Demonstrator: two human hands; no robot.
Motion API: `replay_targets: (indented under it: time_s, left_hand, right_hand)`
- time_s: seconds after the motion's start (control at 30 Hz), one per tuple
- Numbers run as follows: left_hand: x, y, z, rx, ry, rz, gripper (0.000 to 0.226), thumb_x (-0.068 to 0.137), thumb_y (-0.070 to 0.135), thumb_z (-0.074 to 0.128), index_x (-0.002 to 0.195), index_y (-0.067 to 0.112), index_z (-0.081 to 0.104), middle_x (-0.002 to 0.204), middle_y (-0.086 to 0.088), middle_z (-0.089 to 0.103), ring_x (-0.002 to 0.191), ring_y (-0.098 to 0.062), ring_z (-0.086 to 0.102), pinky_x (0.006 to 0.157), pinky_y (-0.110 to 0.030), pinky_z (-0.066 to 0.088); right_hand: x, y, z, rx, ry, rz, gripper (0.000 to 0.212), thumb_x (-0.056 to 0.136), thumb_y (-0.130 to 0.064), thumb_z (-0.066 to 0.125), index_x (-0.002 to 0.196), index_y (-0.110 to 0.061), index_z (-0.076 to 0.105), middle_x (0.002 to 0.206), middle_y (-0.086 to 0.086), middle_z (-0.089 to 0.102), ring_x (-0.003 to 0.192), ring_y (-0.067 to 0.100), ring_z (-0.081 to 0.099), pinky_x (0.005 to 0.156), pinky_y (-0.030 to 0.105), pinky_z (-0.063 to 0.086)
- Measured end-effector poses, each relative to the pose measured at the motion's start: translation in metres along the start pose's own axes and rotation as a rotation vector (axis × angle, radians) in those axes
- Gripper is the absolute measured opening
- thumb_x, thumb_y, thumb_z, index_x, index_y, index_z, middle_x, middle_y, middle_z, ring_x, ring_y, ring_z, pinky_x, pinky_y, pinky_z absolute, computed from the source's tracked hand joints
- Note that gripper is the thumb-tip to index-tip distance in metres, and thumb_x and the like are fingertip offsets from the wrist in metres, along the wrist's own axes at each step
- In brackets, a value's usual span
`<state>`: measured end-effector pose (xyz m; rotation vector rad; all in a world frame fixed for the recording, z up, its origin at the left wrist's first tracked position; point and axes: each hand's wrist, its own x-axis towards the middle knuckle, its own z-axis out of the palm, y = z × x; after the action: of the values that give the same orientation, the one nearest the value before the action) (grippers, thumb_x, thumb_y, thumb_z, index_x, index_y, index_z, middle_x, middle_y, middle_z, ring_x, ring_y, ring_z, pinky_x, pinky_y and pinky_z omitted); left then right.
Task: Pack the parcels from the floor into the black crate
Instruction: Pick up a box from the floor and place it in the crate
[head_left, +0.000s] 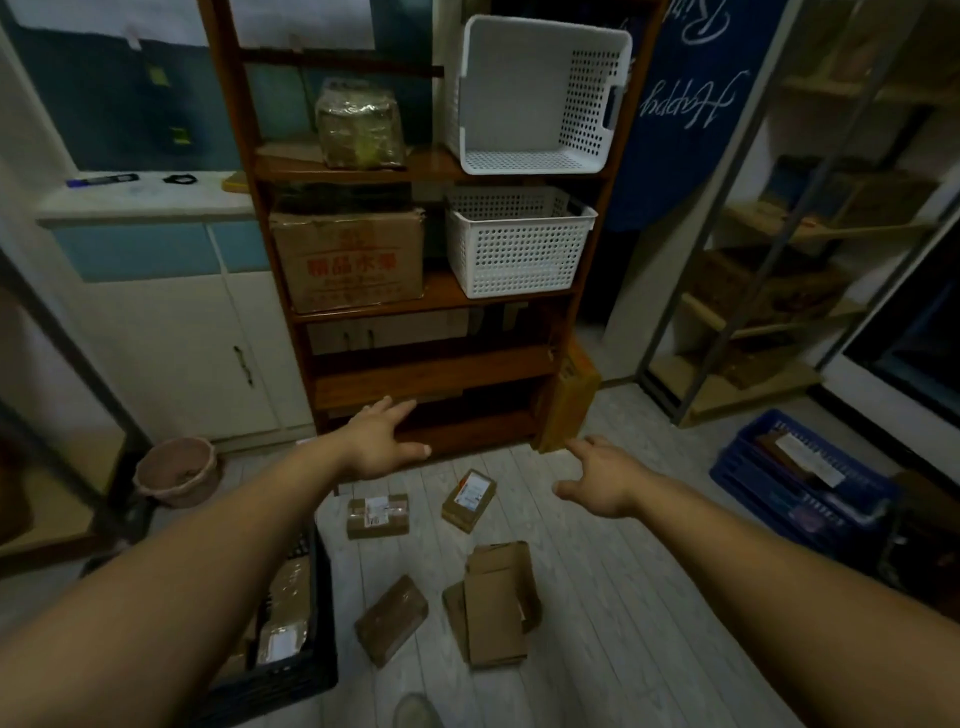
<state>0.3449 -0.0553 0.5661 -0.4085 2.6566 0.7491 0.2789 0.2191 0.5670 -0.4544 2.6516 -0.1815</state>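
Several brown cardboard parcels lie on the pale plank floor: one with a white label (377, 515), a smaller labelled one (469, 500), a plain taped one (391, 619), and an opened flat carton (496, 603). The black crate (317, 670) stands at the lower left, partly hidden by my left forearm, with parcels inside it. My left hand (382, 441) stretches forward above the floor with straight fingers, holding nothing. My right hand (605, 480) reaches forward with spread fingers, also empty, above and to the right of the small labelled parcel.
A wooden shelf unit (436, 358) stands straight ahead, holding a cardboard box and two white baskets. A brown box (569, 397) leans at its right foot. A blue crate (795, 475) sits at the right, a pink bucket (176, 470) at the left.
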Motion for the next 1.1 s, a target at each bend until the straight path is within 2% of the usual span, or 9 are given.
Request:
replay_targets:
  time_s: [0.17,0.47,0.57,0.73,0.8,0.9,1.0,1.1]
  left_hand:
    - [0.078,-0.006,-0.022,-0.073,-0.012,-0.012,0.080,0.087,0.052,0.054,0.150,0.033,0.009,0.160,-0.002,0.001,0.147,-0.027,0.001,0.118,-0.047,0.011]
    - [0.162,-0.030,-0.012,-0.191,-0.063,-0.135,0.080,0.088,0.050,0.054,0.151,0.028,0.010,0.159,-0.004,0.005,0.146,-0.027,0.009,0.118,-0.046,0.015]
    - [0.185,-0.042,0.005,-0.231,-0.041,-0.199,0.082,0.086,0.052,0.056,0.150,0.027,0.012,0.159,-0.005,0.009,0.145,-0.028,0.014,0.117,-0.048,0.020]
    - [0.237,-0.038,0.030,-0.278,-0.036,-0.318,0.079,0.089,0.047,0.055,0.151,0.024,0.010,0.159,-0.007,0.007,0.145,-0.029,0.012,0.117,-0.044,0.018]
    - [0.258,-0.030,0.046,-0.242,-0.046,-0.387,0.074,0.093,0.047,0.048,0.151,0.020,0.012,0.159,-0.008,0.007,0.145,-0.029,0.011,0.117,-0.042,0.014]
    - [0.291,-0.022,0.077,-0.285,-0.101,-0.510,0.072,0.094,0.046,0.045,0.151,0.019,0.010,0.159,-0.008,0.007,0.146,-0.028,0.009,0.117,-0.040,0.012]
    - [0.324,-0.023,0.109,-0.386,-0.176,-0.629,0.077,0.092,0.049,0.048,0.151,0.022,0.007,0.159,-0.009,0.005,0.146,-0.029,0.008,0.118,-0.041,0.014]
    - [0.367,-0.038,0.150,-0.444,-0.224,-0.654,0.076,0.092,0.049,0.049,0.151,0.020,0.011,0.159,-0.009,0.008,0.146,-0.026,0.012,0.118,-0.039,0.019]
  right_hand:
    - [0.080,-0.014,-0.022,-0.010,-0.001,-0.017,0.078,0.091,-0.050,0.052,0.152,-0.022,0.014,0.160,0.005,0.011,0.145,0.026,0.020,0.116,0.038,0.025]
    - [0.191,-0.012,-0.025,-0.043,-0.153,-0.066,0.077,0.090,-0.051,0.054,0.152,-0.022,0.019,0.158,0.007,0.018,0.142,0.027,0.026,0.114,0.039,0.028]
    - [0.237,-0.008,-0.021,-0.087,-0.226,-0.105,0.077,0.089,-0.052,0.055,0.151,-0.021,0.020,0.159,0.006,0.018,0.142,0.027,0.027,0.114,0.040,0.029]
    - [0.333,0.006,-0.022,-0.142,-0.363,-0.229,0.074,0.091,-0.047,0.055,0.151,-0.018,0.021,0.158,0.008,0.019,0.143,0.026,0.025,0.112,0.034,0.027]
    - [0.372,0.013,-0.026,-0.110,-0.410,-0.236,0.068,0.094,-0.040,0.054,0.149,-0.013,0.026,0.155,0.012,0.026,0.138,0.028,0.032,0.107,0.033,0.033]
    - [0.425,0.024,-0.027,-0.108,-0.504,-0.270,0.047,0.099,-0.029,0.048,0.140,-0.006,0.041,0.143,0.017,0.043,0.127,0.030,0.044,0.101,0.034,0.039]
    - [0.474,0.033,-0.010,-0.084,-0.539,-0.273,0.050,0.097,-0.033,0.051,0.141,-0.013,0.040,0.143,0.011,0.045,0.127,0.027,0.046,0.098,0.029,0.038]
    - [0.520,0.043,0.033,-0.081,-0.559,-0.235,0.049,0.096,-0.034,0.051,0.139,-0.012,0.042,0.136,0.013,0.051,0.119,0.027,0.052,0.092,0.031,0.043]
